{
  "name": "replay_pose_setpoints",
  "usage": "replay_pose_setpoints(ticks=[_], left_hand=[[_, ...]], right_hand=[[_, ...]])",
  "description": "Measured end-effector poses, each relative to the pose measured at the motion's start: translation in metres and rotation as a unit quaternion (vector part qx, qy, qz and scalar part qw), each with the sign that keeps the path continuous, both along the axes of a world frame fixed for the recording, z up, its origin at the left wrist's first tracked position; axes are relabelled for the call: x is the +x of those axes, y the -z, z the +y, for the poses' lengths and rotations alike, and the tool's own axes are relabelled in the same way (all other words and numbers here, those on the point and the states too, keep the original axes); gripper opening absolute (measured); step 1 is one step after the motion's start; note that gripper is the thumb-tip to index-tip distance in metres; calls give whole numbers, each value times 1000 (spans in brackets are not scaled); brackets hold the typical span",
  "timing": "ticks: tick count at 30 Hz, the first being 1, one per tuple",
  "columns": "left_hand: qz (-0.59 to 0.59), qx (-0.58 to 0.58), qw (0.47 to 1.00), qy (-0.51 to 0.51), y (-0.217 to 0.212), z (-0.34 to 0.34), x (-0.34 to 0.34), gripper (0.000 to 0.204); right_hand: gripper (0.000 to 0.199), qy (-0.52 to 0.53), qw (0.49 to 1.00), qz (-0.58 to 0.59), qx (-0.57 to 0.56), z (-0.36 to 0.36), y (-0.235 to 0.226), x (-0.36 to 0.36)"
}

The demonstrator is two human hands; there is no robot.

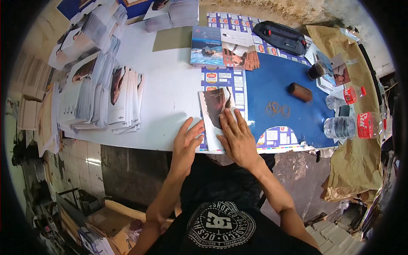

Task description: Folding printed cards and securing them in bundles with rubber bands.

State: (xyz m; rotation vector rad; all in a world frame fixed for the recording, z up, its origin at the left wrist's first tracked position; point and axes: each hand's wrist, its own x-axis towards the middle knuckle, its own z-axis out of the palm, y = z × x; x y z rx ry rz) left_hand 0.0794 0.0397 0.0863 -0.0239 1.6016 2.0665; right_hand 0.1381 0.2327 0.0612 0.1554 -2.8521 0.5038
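A folded leaflet [214,108] with a brown picture lies upright before me at the table's near edge. My right hand [239,138] rests flat on its right side, fingers stretched out and pressing the paper. Just left of the leaflet, my left hand [187,142] is held open with its fingers apart and nothing in it. Beyond them is a pile of unfolded printed sheets [207,46] with blue and brown pictures. To the left, folded leaflets [123,95] stand in a leaning row beside a taller stack [80,91].
Rubber bands [278,109], a brown cylinder-shaped block [300,92] and a dark drink cup [316,71] sit on the blue right side. Plastic bottles [340,127] stand at the right edge. A black pouch [280,39] lies at the back, more paper stacks [183,12] left of it.
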Motion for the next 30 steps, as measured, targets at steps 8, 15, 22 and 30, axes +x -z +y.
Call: replay_pose_setpoints(ticks=[8,15,22,30], left_hand=[[24,-10,1000,10,3,2,1,65],[49,-3,999,8,8,3,4,63],[352,-197,914,54,17,3,-12,57],[587,-406,665,220,35,-4,-43,55]], right_hand=[[58,-1,1000,-10,25,0,0,-1],[58,16,999,-14,37,-4,-1,-1],[57,17,999,-11,39,-4,1,0],[58,18,999,-8,32,-4,0,-1]])
